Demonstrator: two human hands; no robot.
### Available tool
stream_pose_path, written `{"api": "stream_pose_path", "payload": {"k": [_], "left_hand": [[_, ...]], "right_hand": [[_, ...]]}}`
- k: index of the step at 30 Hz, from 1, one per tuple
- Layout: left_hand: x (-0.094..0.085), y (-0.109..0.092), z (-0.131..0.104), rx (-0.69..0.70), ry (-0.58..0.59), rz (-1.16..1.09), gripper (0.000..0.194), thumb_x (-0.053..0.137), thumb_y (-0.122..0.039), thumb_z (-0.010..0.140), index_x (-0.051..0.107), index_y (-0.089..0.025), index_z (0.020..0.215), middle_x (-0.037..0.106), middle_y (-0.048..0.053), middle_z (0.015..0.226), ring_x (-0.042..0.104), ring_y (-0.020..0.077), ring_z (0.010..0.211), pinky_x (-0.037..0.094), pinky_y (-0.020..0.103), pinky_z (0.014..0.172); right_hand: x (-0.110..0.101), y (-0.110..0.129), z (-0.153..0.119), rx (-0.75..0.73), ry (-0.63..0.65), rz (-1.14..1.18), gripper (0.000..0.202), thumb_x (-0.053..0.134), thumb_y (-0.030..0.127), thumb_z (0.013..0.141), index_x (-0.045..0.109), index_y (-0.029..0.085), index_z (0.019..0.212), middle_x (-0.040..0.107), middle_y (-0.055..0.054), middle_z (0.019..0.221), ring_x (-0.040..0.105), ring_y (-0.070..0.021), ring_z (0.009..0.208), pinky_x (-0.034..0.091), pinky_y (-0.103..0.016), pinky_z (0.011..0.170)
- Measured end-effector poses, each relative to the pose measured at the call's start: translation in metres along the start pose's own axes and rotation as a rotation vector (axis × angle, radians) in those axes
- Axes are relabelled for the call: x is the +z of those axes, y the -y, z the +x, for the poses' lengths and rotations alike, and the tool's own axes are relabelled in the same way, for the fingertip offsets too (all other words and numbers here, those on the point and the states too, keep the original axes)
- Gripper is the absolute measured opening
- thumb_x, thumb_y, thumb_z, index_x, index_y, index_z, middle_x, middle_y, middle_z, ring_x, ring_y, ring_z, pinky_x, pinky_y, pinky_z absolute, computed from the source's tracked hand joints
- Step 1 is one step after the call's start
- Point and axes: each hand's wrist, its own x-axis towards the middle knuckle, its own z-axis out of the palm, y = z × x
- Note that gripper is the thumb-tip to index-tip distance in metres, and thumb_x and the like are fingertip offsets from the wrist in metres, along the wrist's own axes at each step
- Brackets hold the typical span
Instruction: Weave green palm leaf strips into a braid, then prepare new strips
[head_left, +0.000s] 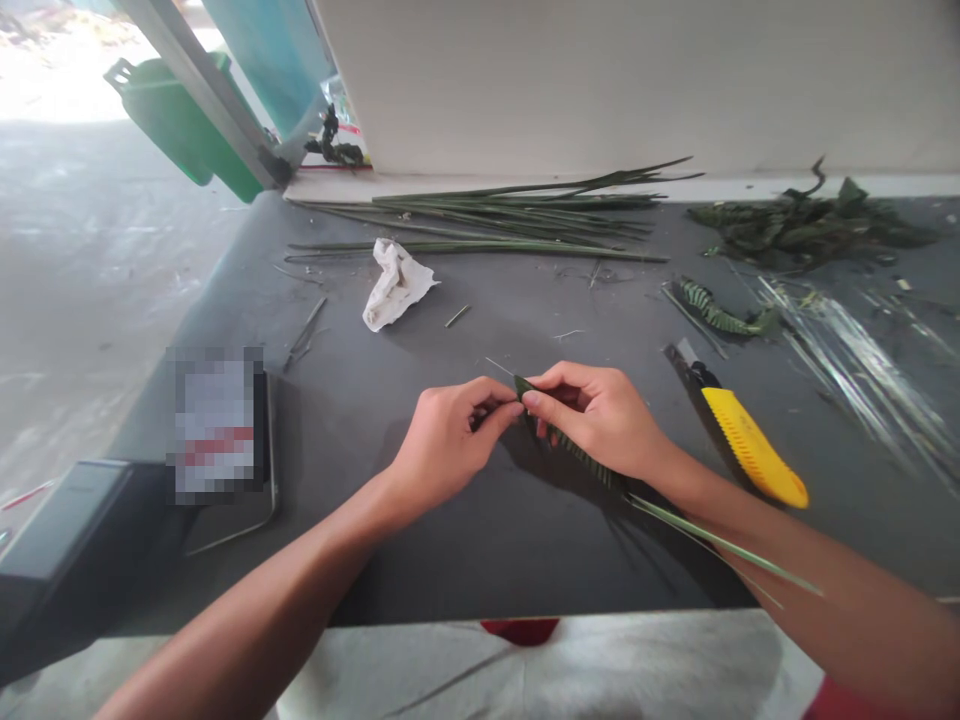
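Observation:
Close together over the middle of the dark table [450, 560], both my hands are on a long, folded green leaf piece [589, 462]. My left hand [457, 430] pinches its pointed tip between thumb and fingers, where a thin pale strand sticks out. My right hand [600, 415] grips the leaf just behind that tip, with the fingers partly hidden. Ridged folds run along the leaf under my right palm, and a thin green stem [720, 540] trails from it below my right forearm. Right of that hand lies a yellow utility knife [754, 448], its blade pointing away from me.
Long green stalks [517, 215] lie along the back, with dark leaves [817, 225] at back right. A finished-looking folded leaf [716, 308] rests near clear plastic strips [855, 350]. Crumpled white paper [395, 283] sits behind my hands; a phone-like device [232, 525] is at left.

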Motion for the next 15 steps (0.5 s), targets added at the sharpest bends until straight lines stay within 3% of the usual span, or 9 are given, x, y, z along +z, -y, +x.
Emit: {"api": "stream_pose_path", "payload": {"k": [10,15], "left_hand": [[0.003,0.011,-0.001,0.33,-0.184,0.252,0.007,0.068,-0.02,0.091,0.072,-0.019,0.085,0.073,-0.003,0.071,0.063,0.0086,0.058,0.047,0.018,0.062],[0.004,0.011,0.0,0.356,-0.238,0.224,0.005,0.072,-0.015,0.086,0.072,-0.02,0.085,0.075,-0.005,0.073,0.065,0.0076,0.058,0.048,0.016,0.06]], "right_hand": [[-0.001,0.004,0.0,0.003,0.01,0.017,0.019,0.07,0.035,0.089,0.072,0.017,0.091,0.068,0.001,0.062,0.062,-0.0124,0.053,0.049,-0.024,0.054],[0.0,0.006,-0.001,-0.008,0.021,-0.004,0.018,0.066,0.034,0.091,0.072,0.017,0.091,0.067,0.0,0.062,0.062,-0.0124,0.052,0.05,-0.024,0.053]]}}
